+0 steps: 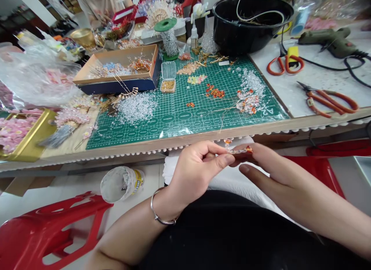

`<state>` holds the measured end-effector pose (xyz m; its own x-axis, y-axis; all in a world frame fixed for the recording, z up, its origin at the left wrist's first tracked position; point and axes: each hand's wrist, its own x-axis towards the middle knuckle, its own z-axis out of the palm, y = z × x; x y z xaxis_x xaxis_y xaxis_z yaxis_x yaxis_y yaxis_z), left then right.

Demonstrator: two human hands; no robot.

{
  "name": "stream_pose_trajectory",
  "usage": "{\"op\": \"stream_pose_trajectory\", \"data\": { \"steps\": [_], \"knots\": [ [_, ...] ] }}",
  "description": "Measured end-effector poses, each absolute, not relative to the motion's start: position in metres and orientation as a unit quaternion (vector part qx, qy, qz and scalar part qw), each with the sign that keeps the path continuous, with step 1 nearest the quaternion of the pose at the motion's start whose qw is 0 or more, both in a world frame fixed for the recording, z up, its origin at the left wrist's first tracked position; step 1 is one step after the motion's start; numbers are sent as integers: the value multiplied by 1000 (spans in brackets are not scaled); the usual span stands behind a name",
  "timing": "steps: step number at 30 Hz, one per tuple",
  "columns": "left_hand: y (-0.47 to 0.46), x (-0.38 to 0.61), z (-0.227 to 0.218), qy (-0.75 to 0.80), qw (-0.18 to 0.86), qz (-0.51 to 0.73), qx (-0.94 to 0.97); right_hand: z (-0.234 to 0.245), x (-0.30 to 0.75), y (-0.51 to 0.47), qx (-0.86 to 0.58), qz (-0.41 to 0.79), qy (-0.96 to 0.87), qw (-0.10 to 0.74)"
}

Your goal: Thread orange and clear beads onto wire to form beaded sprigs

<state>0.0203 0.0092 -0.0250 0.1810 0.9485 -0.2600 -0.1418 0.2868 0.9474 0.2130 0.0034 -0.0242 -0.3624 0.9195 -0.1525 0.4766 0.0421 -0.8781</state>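
Head view: both hands sit below the near edge of the tabletop (319,80), over the person's lap. Left hand (194,171), bracelet on the wrist, has its fingers (223,161) pinched on one end of a short beaded wire piece (239,149) with orange and clear beads. Right hand (269,165) grips the other end; its fingers are mostly flat and extended underneath, thumb hidden behind the piece.

On the tabletop, a green cutting mat (185,115) carries piles of clear beads (136,106), orange beads (215,93) and a small bead box (168,78). Far right of the mat: black bowl (252,24), glue gun (330,38), orange scissors (285,64), orange pliers (330,99). Far left: open cardboard box (121,67). Near left, on the floor: red stool (43,231), tipped plastic cup (121,183).
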Motion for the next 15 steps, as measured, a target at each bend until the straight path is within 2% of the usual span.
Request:
{"op": "stream_pose_trajectory", "data": {
  "steps": [4, 15],
  "knots": [
    [9, 21, -23, 485, 651, 399, 427, -26, 206, 6, -522, 500, -615, 314],
    [5, 17, -22, 458, 633, 388, 489, -27, 207, 6, -494, 694, -412, 323]
  ]
}}
